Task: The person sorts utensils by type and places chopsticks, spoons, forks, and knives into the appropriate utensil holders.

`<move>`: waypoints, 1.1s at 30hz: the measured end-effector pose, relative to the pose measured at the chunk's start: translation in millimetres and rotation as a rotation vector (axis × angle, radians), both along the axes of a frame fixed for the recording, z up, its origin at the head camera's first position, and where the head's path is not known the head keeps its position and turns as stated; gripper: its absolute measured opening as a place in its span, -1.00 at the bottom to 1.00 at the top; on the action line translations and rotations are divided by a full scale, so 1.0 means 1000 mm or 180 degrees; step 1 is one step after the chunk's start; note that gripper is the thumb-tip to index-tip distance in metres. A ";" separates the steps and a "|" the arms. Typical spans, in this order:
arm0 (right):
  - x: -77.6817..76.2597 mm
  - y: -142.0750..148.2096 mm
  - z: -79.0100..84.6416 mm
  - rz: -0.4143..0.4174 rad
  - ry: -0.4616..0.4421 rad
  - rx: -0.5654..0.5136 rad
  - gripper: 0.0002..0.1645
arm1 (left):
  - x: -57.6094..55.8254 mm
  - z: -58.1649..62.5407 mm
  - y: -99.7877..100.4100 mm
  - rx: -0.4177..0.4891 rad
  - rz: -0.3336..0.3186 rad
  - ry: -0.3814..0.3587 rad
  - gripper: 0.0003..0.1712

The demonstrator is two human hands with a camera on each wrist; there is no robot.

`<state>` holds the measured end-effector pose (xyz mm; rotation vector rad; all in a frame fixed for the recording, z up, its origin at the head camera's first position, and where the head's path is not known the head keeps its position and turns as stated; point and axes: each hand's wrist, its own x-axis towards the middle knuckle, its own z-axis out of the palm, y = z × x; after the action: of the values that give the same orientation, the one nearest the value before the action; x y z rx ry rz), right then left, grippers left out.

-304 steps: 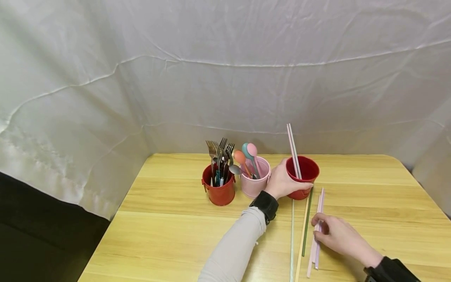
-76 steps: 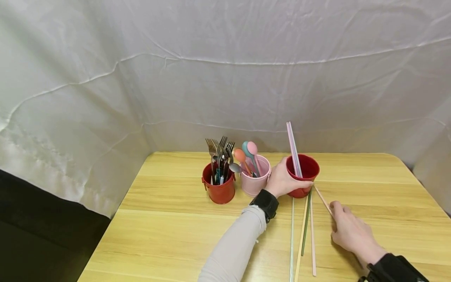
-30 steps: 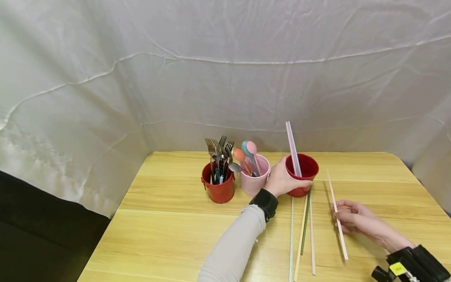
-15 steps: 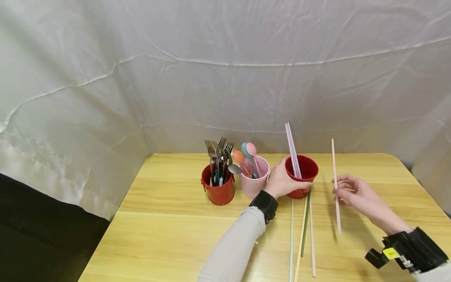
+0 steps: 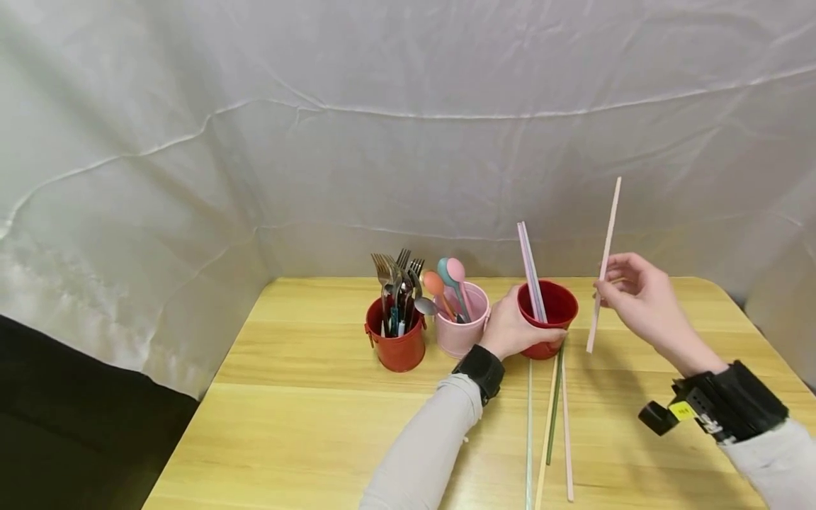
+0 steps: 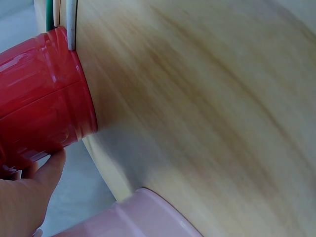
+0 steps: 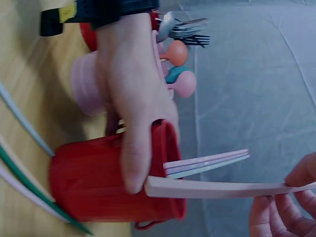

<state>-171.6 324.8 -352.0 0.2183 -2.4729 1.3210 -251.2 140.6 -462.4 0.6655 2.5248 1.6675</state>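
Observation:
My right hand [image 5: 650,304] pinches a pale pink chopstick [image 5: 610,227] and holds it nearly upright in the air, right of a red bucket [image 5: 542,351]. In the right wrist view the chopstick's lower end [image 7: 168,187] appears close to the bucket's rim. My left hand [image 5: 512,327] grips the bucket's left side, thumb across its front. Several pink, purple and pale chopsticks [image 5: 531,273] lean inside it. Loose on the table in front lie a pale green chopstick [image 5: 529,432], a yellow one [image 5: 546,432], a dark green one [image 5: 553,418] and a pink one [image 5: 567,446].
A pink bucket [image 5: 459,341] with several spoons stands just left of my left hand. Farther left stands another red bucket [image 5: 400,354] full of forks and other cutlery. Grey cloth [image 5: 408,170] hangs behind the wooden table [image 5: 306,425].
My right hand has lifted the pink chopstick off the table, turned it upright and raised it. Earlier, purple chopsticks moved from the table into the red bucket. My left hand has stayed in place.

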 end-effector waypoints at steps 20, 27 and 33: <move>-0.034 -0.038 -0.003 -0.0313 0.0976 0.0366 -0.66 | 0.000 0.000 0.001 -0.0047 0.0006 0.0042 -0.06; -0.032 -0.029 -0.032 -0.0290 0.0704 0.0759 -0.59 | -0.001 0.000 0.001 -0.0101 0.0009 0.0033 -0.05; -0.025 -0.017 -0.052 -0.0430 0.0723 0.0529 -0.63 | -0.001 0.000 0.001 -0.0066 0.0020 -0.0007 -0.04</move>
<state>-196.3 308.2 -404.4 0.2225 -2.3586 0.9798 -251.9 142.1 -462.2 0.6543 2.5417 1.6408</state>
